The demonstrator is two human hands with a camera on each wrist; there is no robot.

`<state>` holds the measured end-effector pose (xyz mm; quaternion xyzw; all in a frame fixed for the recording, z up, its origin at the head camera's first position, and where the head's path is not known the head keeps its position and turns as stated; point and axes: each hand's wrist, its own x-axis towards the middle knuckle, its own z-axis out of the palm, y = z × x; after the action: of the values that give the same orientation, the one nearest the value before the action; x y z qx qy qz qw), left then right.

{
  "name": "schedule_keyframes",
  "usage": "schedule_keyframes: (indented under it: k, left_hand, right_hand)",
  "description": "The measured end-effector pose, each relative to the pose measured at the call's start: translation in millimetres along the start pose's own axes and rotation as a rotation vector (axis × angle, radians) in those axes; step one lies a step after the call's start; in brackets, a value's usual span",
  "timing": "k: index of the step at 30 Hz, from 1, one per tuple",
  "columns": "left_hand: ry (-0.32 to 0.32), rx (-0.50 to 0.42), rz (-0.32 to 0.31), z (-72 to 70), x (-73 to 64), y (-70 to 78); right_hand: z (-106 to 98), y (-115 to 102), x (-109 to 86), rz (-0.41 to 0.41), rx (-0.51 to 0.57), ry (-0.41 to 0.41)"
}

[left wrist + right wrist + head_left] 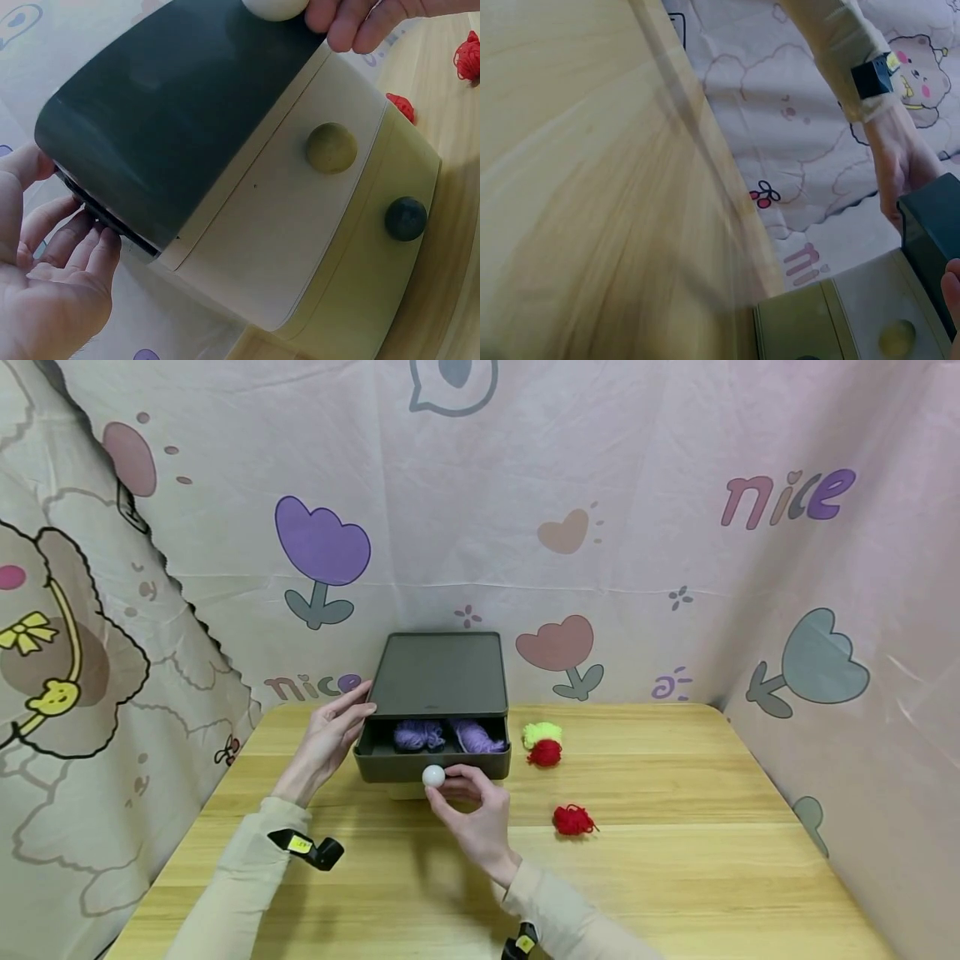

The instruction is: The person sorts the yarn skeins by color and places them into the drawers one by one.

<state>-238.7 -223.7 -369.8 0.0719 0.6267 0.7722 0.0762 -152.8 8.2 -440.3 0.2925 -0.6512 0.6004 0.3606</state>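
Observation:
A small chest of drawers has a dark green top [442, 672], with its dark green top drawer [390, 767] pulled out. Two purple yarn balls, a left yarn ball [418, 735] and a right yarn ball [477, 737], lie inside it. My right hand [476, 814] pinches the drawer's round white knob [433, 776] between thumb and fingers. Against the chest's left side rests my left hand [326, 743], its fingertips touching near the front edge. The left wrist view shows two lower drawers, one white [247, 225] and one yellow-green [367, 285], both closed.
Right of the chest, a neon yellow yarn ball [542, 733] touches a red yarn ball [544, 753]. Another red yarn ball [573, 820] lies nearer on the wooden table [675, 860]. A patterned cloth [637, 460] hangs behind and at the sides.

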Motion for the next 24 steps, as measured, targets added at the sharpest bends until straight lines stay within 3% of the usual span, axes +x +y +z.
schedule_keyframes:
  k: [5,24]
  left_hand:
    - [0.001,0.002,-0.001,-0.1,-0.1,-0.1]
    - [-0.002,0.001,0.007,0.5,-0.2,-0.6]
  right_hand:
    - [0,15,-1.7,0.054,0.019,-0.009]
    - [4,22,13.4,0.232,0.050,0.000]
